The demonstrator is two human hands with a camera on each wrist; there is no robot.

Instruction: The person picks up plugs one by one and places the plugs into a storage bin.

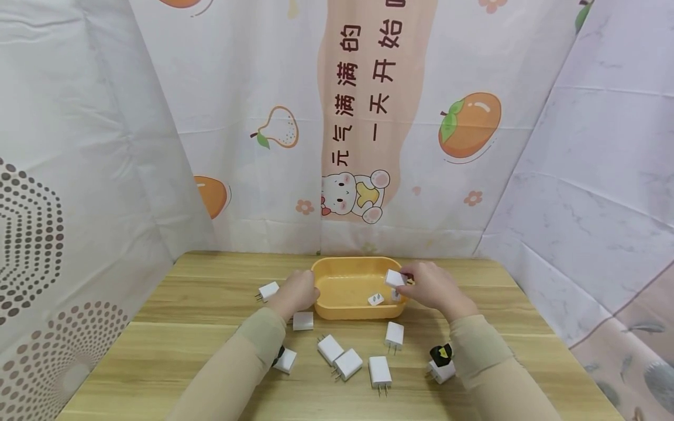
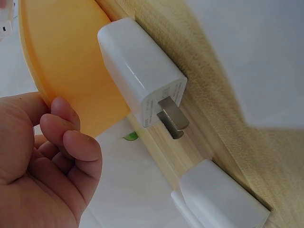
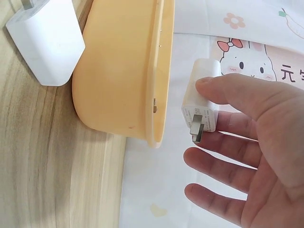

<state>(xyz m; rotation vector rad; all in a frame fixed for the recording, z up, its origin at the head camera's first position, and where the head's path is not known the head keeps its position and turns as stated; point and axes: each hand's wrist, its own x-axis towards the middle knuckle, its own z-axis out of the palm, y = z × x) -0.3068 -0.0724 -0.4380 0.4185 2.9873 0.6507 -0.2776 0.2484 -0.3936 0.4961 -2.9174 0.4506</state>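
Observation:
A yellow plastic basin (image 1: 342,313) stands near the back of the wooden table, with two white chargers inside, one of them a charger (image 1: 375,299) with its prongs up. My left hand (image 1: 299,290) pinches the basin's left rim; the left wrist view shows the curled fingers (image 2: 83,145) at that edge. Over the basin's right end, my right hand (image 1: 433,283) pinches a white charger (image 1: 395,278) between thumb and fingers. In the right wrist view, that charger (image 3: 202,90) is above the rim, its metal prongs pointing away from the basin.
Several white chargers lie about the table in front of the basin, among them a charger (image 1: 380,372) and another charger (image 1: 394,335). One charger (image 1: 269,290) lies left of my left hand. A printed curtain (image 1: 263,193) hangs behind the table (image 1: 158,333).

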